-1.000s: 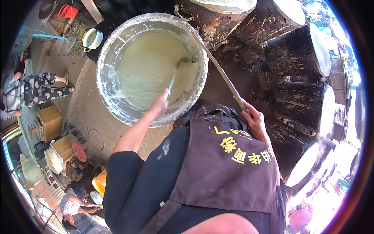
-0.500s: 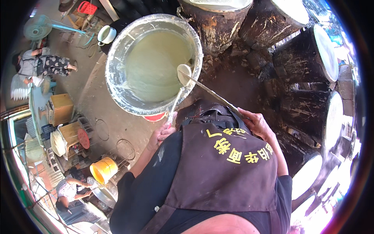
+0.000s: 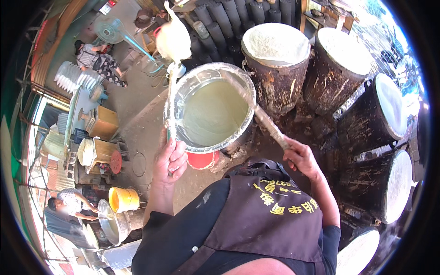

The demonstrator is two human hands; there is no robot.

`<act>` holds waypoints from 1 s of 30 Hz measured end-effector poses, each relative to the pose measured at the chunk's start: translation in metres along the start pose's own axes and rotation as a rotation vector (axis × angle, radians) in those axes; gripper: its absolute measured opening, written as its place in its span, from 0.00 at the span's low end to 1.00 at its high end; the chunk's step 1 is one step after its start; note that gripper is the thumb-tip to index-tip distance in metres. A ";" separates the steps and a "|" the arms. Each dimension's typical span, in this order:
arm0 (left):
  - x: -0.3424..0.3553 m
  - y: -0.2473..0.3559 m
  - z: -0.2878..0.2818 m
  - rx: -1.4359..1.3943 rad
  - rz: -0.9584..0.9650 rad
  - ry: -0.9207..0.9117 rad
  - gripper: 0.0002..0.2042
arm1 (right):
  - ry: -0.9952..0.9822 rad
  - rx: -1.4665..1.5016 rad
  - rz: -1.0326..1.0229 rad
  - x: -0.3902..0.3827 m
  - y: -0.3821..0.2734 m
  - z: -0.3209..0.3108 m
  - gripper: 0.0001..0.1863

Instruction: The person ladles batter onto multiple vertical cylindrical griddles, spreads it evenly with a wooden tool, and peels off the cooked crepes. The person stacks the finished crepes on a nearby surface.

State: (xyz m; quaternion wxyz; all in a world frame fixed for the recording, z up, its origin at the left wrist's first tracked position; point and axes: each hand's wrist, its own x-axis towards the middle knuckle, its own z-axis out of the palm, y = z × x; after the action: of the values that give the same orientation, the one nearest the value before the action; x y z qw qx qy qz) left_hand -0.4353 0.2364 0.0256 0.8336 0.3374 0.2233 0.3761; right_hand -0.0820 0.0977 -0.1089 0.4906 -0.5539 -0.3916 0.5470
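Observation:
My left hand (image 3: 169, 158) grips the upright handle of a ladle (image 3: 172, 40), whose pale, batter-coated bowl is raised beyond the tub's left rim. My right hand (image 3: 297, 156) is closed on the lower end of a long, flat stick (image 3: 269, 123), angled across the right side of the large tub (image 3: 236, 143). Inside the tub lies smooth, pale liquid batter (image 3: 213, 110). A red basin (image 3: 201, 160) shows beneath the tub's front edge.
Dark drums with white tops (image 3: 279, 87) curve around the right. Black cylinders (image 3: 215, 39) stand behind. At left are a fan (image 3: 110, 30), wooden boxes (image 3: 103, 123), a yellow bucket (image 3: 123, 200) and two other people, one upper (image 3: 96, 62), one lower (image 3: 68, 201) beside a metal basin (image 3: 114, 229).
The ladle has risen out of the batter to high beyond the tub, my left hand rising with it. The stick's far end has swung upward, and my head's view has shifted.

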 end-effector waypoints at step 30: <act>0.351 -0.116 0.098 0.025 -0.992 -0.353 0.22 | 0.907 0.003 0.089 -0.023 0.007 -0.113 0.25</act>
State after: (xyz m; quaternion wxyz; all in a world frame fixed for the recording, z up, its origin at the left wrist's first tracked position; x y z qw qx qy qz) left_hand -0.1020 0.4141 -0.0344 0.9323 0.2594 0.2167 -0.1289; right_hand 0.0270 0.0611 -0.1198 0.5893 -0.7531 -0.1124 0.2702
